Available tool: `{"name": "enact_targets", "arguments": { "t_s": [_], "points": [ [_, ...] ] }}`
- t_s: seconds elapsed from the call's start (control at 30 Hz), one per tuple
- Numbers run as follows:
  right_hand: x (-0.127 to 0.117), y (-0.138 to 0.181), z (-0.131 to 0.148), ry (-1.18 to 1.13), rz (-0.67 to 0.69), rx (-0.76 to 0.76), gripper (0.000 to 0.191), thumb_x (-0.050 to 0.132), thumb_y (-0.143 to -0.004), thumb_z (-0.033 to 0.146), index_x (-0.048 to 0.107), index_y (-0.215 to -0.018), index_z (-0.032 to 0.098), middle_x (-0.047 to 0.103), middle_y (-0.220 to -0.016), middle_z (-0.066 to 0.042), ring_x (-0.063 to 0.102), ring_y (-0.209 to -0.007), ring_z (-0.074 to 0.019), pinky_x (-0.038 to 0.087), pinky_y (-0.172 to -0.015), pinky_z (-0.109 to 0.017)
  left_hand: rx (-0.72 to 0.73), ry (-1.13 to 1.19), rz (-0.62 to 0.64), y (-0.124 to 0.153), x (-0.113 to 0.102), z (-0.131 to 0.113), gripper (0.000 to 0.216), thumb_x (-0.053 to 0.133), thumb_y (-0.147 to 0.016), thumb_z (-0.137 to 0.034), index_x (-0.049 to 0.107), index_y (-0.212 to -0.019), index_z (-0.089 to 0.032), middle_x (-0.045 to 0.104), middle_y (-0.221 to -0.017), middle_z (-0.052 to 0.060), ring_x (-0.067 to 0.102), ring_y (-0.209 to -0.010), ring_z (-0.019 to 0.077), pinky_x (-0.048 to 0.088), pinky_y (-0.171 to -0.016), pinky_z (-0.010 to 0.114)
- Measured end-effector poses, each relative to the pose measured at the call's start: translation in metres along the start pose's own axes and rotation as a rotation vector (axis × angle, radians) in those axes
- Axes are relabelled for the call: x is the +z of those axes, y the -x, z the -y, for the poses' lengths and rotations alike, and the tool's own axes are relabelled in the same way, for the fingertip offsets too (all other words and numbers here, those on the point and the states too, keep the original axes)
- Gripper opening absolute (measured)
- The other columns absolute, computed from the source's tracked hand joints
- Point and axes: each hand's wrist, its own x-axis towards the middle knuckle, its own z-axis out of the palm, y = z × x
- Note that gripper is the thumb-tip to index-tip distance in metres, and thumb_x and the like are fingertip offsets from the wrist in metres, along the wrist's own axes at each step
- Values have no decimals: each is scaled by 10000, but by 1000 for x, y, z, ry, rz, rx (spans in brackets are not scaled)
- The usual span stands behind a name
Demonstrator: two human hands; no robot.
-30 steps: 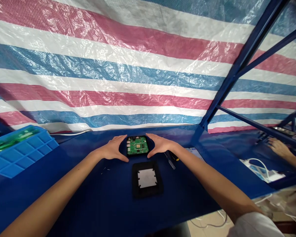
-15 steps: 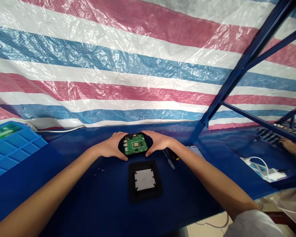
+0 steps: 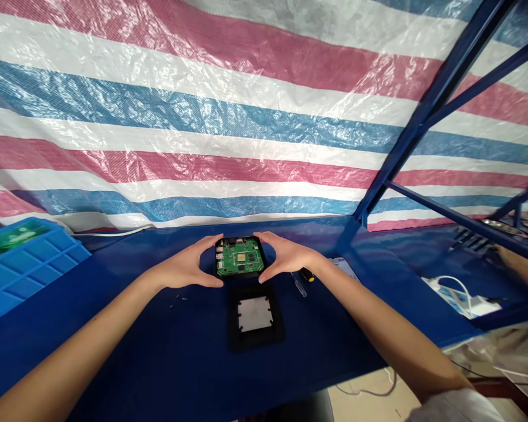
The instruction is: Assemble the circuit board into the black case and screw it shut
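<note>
A black square case with a green circuit board (image 3: 240, 258) inside is gripped from both sides. My left hand (image 3: 189, 266) curls round its left edge, thumb at the near corner. My right hand (image 3: 286, 257) curls round its right edge the same way. The case appears raised a little off the blue table (image 3: 158, 351). Just in front of it lies a black square cover with a grey metal plate (image 3: 255, 315) in its middle, flat on the table.
A screwdriver with a black and yellow handle (image 3: 303, 280) lies by my right wrist, next to a phone (image 3: 343, 266). A blue compartment tray (image 3: 26, 261) stands at far left. Small screws (image 3: 178, 299) lie left of the cover. Another person's hand (image 3: 517, 264) and white cables (image 3: 462, 296) are at right.
Both hands have kept hold of the case with the board and drawn it slightly nearer the black cover; the view has shifted a little.
</note>
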Motion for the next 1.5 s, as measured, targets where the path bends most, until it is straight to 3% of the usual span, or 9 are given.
{"name": "enact_targets", "arguments": {
  "t_s": [0.1,0.3,0.5,0.8,1.03,1.3,1.37,1.5],
  "points": [
    [3,6,1,-23,-2,-8,1248,865,-541,614,208,-1565,336,140,-1661,-82,188,-1507,-388,233,-1216,-547,-7,100,8,7,4,3,1149,823,-626,-546,232,-1569,-257,209,-1651,92,255,-1486,342,289,-1185,461],
    [8,16,8,-22,-9,-19,1254,857,-548,622,198,-1570,314,170,-1650,-99,257,-1482,-386,294,-1191,-544,36,289,16,18,13,4,1133,852,-637,-450,234,-1568,-266,226,-1642,99,271,-1483,314,264,-1197,473],
    [10,25,14,43,-3,-41,1267,847,-553,640,180,-1575,301,146,-1656,-102,117,-1524,-373,230,-1213,-548,27,332,-33,24,22,-5,1189,881,-593,-441,234,-1570,-239,288,-1621,102,284,-1474,326,245,-1206,477],
    [13,30,20,20,11,-51,1164,814,-612,649,204,-1561,363,200,-1645,-70,242,-1491,-380,288,-1189,-545,58,420,-119,36,25,-14,975,846,-644,-494,427,-1483,-227,438,-1545,116,426,-1399,345,309,-1178,510],
    [12,32,42,72,21,-125,986,750,-670,689,350,-1514,371,217,-1645,-6,236,-1498,-370,294,-1202,-518,61,495,-143,37,25,-18,847,829,-646,-554,560,-1370,-206,570,-1433,125,477,-1351,377,340,-1148,551],
    [18,26,60,111,19,-162,806,747,-648,712,557,-1340,345,343,-1590,-33,260,-1489,-364,326,-1170,-528,82,342,-149,37,19,-33,781,808,-673,-552,564,-1347,-243,591,-1401,101,526,-1305,344,400,-1121,508],
    [17,24,65,123,25,-159,781,732,-640,737,570,-1285,327,408,-1543,-42,347,-1439,-372,385,-1123,-506,93,311,-150,37,17,-37,770,805,-678,-539,564,-1345,-240,583,-1408,101,521,-1308,346,414,-1111,493],
    [17,20,73,98,46,-155,741,704,-652,756,540,-1206,291,563,-1336,-64,579,-1148,-326,499,-937,-468,109,219,-149,31,9,-47,763,794,-677,-540,567,-1346,-251,564,-1427,84,517,-1308,347,432,-1099,466]
  ]
}}
